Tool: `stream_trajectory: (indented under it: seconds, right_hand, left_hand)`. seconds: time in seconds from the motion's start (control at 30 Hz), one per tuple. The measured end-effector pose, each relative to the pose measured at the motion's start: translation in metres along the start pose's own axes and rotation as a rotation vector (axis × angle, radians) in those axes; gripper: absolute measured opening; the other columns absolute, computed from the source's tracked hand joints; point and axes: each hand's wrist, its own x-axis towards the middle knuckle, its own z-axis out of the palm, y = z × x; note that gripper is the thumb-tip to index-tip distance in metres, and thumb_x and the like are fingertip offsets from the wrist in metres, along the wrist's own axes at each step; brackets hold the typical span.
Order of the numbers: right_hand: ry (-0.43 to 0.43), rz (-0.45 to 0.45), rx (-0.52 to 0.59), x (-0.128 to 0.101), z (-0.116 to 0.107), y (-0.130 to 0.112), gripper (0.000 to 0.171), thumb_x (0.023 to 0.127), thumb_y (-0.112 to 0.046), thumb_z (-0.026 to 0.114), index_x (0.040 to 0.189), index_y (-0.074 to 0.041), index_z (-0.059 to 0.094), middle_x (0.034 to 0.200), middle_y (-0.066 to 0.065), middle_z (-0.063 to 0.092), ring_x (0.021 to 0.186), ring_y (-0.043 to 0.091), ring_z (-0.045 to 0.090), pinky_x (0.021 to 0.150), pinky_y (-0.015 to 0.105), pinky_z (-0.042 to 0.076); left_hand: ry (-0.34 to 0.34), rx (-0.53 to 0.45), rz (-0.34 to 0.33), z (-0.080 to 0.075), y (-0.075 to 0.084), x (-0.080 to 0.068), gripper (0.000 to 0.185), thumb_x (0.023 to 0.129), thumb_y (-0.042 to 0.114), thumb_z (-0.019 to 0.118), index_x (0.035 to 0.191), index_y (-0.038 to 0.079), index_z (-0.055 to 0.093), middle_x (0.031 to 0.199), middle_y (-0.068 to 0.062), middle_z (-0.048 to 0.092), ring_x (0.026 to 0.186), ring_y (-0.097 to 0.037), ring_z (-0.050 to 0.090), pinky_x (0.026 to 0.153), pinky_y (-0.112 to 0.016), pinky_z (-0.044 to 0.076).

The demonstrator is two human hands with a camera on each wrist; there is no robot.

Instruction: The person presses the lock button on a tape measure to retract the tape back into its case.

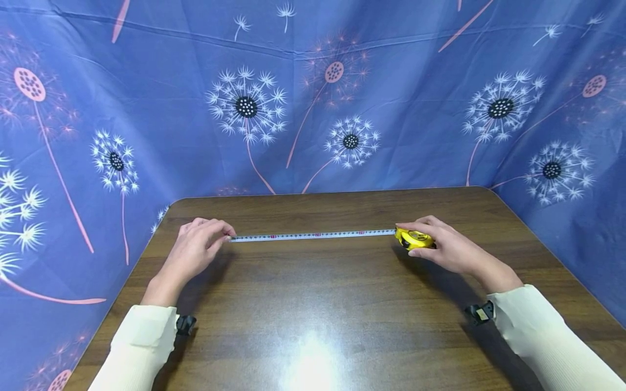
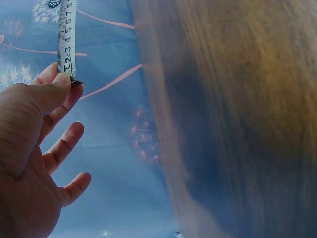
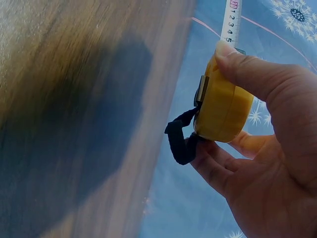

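Note:
A tape measure with a yellow case (image 1: 414,239) has its white blade (image 1: 313,235) drawn out straight between the two hands, above the table. My left hand (image 1: 198,247) pinches the blade's hooked end between thumb and forefinger; its other fingers are spread apart in the left wrist view. In my right hand (image 1: 452,247) is the yellow case, with the thumb near the slot where the blade comes out. The right wrist view shows a black strap (image 3: 179,141) hanging from the case beside a metal clip (image 3: 201,89).
The brown wooden table (image 1: 313,282) has rounded far corners and a bright reflection near its front. Behind and beside it hangs a blue cloth (image 1: 415,108) with a dandelion print. A small black device (image 1: 186,324) sits at each wrist.

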Motion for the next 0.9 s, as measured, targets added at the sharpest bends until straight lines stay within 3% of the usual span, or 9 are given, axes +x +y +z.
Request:
stream_trajectory:
  seconds: [0.63, 0.9]
  right_hand:
    - [0.029, -0.073, -0.013, 0.0071, 0.0070, -0.0035, 0.063, 0.092, -0.015, 0.080, 0.149, -0.017, 0.055, 0.128, 0.014, 0.057, 0.111, 0.029, 0.058, 0.084, 0.049, 0.051]
    - [0.016, -0.058, -0.009, 0.0099, 0.0083, -0.0059, 0.063, 0.093, -0.018, 0.080, 0.150, -0.020, 0.055, 0.129, 0.014, 0.057, 0.111, 0.029, 0.058, 0.085, 0.050, 0.051]
  left_hand:
    - [0.022, 0.000, 0.019, 0.0025, 0.0008, 0.0022, 0.018, 0.095, 0.009, 0.075, 0.101, 0.025, 0.070, 0.105, 0.008, 0.074, 0.099, -0.025, 0.060, 0.096, -0.062, 0.035]
    - [0.012, -0.002, 0.017, 0.0037, 0.0024, 0.0025, 0.017, 0.095, 0.009, 0.074, 0.100, 0.025, 0.070, 0.105, 0.008, 0.074, 0.099, -0.024, 0.060, 0.096, -0.063, 0.035]
